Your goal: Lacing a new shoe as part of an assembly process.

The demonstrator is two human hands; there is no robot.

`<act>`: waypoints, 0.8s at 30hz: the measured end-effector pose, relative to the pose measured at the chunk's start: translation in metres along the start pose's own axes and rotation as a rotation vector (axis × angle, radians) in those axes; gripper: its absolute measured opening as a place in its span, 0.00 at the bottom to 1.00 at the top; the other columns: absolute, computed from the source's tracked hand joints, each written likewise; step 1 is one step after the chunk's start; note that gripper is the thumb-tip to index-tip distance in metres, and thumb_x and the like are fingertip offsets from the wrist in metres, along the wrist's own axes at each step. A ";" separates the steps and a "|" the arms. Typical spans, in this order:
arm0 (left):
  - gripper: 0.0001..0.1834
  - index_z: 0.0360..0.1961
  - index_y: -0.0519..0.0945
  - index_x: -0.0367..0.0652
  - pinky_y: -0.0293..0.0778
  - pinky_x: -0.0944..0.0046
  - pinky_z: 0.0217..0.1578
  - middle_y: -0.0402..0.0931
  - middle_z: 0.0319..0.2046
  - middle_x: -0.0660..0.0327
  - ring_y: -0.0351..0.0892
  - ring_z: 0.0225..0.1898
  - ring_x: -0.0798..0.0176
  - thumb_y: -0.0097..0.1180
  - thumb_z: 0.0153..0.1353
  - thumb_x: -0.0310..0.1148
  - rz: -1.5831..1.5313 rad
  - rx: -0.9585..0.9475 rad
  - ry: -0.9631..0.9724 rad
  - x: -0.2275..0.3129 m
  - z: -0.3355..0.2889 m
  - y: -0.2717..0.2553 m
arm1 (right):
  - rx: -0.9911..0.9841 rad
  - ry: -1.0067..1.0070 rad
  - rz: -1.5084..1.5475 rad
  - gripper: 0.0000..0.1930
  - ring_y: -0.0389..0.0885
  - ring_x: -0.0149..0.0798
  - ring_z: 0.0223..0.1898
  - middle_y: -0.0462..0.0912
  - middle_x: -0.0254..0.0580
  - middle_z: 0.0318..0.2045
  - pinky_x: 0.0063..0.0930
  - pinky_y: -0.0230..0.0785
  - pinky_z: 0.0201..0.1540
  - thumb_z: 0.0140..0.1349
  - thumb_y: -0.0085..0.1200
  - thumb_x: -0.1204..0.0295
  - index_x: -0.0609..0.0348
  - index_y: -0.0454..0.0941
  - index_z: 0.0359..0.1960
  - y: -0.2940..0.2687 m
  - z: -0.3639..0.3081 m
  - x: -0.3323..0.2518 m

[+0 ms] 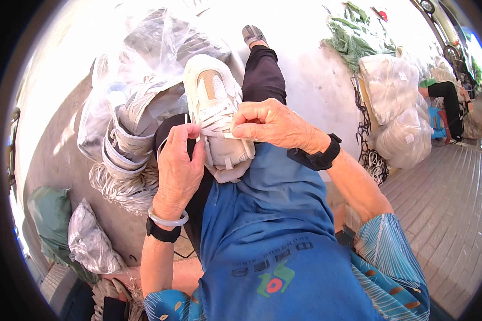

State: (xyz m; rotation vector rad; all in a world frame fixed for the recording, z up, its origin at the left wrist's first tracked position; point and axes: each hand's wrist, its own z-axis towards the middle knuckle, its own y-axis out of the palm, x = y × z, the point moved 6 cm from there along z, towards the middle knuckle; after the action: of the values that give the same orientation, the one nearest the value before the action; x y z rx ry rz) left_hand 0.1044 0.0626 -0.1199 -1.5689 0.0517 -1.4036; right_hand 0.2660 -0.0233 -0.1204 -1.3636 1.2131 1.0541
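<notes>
A white and beige sneaker (202, 65) rests on my lap, its toe away from me and its tongue and collar toward me. White shoelace (217, 119) crosses its front in several rows. At the shoe's left edge my left hand (179, 163) is closed, thumb against fingers, with a lace end sticking up beside it. My right hand (276, 125) pinches the lace over the upper rows of the lacing, right of the tongue. The exact lace ends between the fingertips are partly hidden.
Left of my legs, several nested shoe uppers (136, 115) lie by clear plastic bags (163, 40) and a bundle of pale laces (126, 187). A green sack (51, 219) stands lower left. On the right are plastic-wrapped packs (393, 88), dark cords (363, 115) and a seated person (468, 112).
</notes>
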 end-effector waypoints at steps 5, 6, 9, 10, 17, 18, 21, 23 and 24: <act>0.11 0.43 0.75 0.42 0.74 0.57 0.33 0.74 0.33 0.56 0.79 0.34 0.51 0.56 0.58 0.20 0.110 0.019 0.011 0.012 0.005 -0.003 | 0.037 0.150 -0.050 0.10 0.68 0.19 0.25 0.76 0.28 0.21 0.19 0.65 0.30 0.63 0.58 0.68 0.64 0.81 0.34 -0.015 -0.002 0.000; 0.11 0.43 0.75 0.42 0.74 0.57 0.33 0.74 0.33 0.56 0.79 0.34 0.51 0.56 0.58 0.20 0.108 0.026 0.014 0.012 0.005 -0.005 | 0.037 0.146 -0.057 0.10 0.68 0.19 0.25 0.76 0.28 0.21 0.19 0.65 0.30 0.63 0.58 0.68 0.64 0.81 0.34 -0.014 -0.002 0.001; 0.09 0.41 0.75 0.43 0.74 0.57 0.26 0.74 0.33 0.58 0.79 0.28 0.50 0.57 0.59 0.23 0.249 0.003 0.159 0.016 0.004 -0.003 | 0.101 0.083 -0.142 0.08 0.69 0.26 0.22 0.73 0.32 0.20 0.24 0.65 0.28 0.59 0.60 0.70 0.62 0.81 0.32 -0.011 -0.007 -0.007; 0.09 0.41 0.75 0.43 0.74 0.57 0.26 0.74 0.33 0.58 0.79 0.28 0.50 0.57 0.59 0.23 0.250 0.008 0.161 0.015 0.004 -0.003 | 0.100 0.080 -0.146 0.08 0.69 0.26 0.22 0.73 0.32 0.20 0.24 0.65 0.28 0.59 0.60 0.70 0.62 0.81 0.32 -0.009 -0.007 -0.008; 0.07 0.35 0.74 0.42 0.72 0.57 0.24 0.72 0.30 0.58 0.78 0.25 0.52 0.58 0.55 0.21 0.249 -0.014 0.183 0.017 0.001 -0.007 | 0.052 -0.062 -0.300 0.05 0.75 0.38 0.28 0.75 0.39 0.24 0.31 0.67 0.33 0.56 0.58 0.73 0.61 0.80 0.30 0.004 -0.002 -0.013; 0.08 0.34 0.74 0.42 0.72 0.57 0.23 0.71 0.30 0.58 0.77 0.25 0.52 0.58 0.54 0.20 0.239 -0.015 0.173 0.017 0.000 -0.007 | 0.045 -0.045 -0.286 0.05 0.75 0.40 0.29 0.75 0.40 0.25 0.32 0.68 0.34 0.56 0.58 0.72 0.61 0.79 0.29 0.006 -0.002 -0.013; 0.09 0.32 0.73 0.42 0.70 0.57 0.23 0.70 0.28 0.58 0.75 0.23 0.52 0.57 0.51 0.18 0.250 0.021 0.169 0.012 -0.004 -0.015 | 0.083 -0.057 -0.335 0.07 0.76 0.45 0.30 0.76 0.44 0.26 0.35 0.68 0.36 0.57 0.58 0.71 0.63 0.77 0.28 0.006 0.002 -0.013; 0.09 0.31 0.73 0.42 0.70 0.57 0.22 0.70 0.28 0.58 0.74 0.22 0.52 0.57 0.50 0.18 0.259 0.036 0.160 0.007 -0.008 -0.023 | 0.127 -0.088 -0.397 0.08 0.76 0.47 0.30 0.76 0.46 0.27 0.36 0.69 0.36 0.58 0.57 0.71 0.63 0.76 0.27 0.008 0.005 -0.012; 0.10 0.30 0.72 0.42 0.69 0.57 0.22 0.70 0.28 0.58 0.73 0.22 0.51 0.57 0.49 0.17 0.269 0.049 0.151 0.005 -0.010 -0.028 | 0.138 -0.096 -0.455 0.08 0.76 0.49 0.31 0.76 0.47 0.28 0.37 0.69 0.36 0.59 0.56 0.70 0.63 0.76 0.27 0.011 0.007 -0.009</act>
State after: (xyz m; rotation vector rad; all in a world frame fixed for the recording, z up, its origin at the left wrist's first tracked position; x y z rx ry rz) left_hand 0.0829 0.0674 -0.0993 -1.3576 0.3053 -1.2966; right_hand 0.2543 -0.0153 -0.1136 -1.3779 0.8334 0.6919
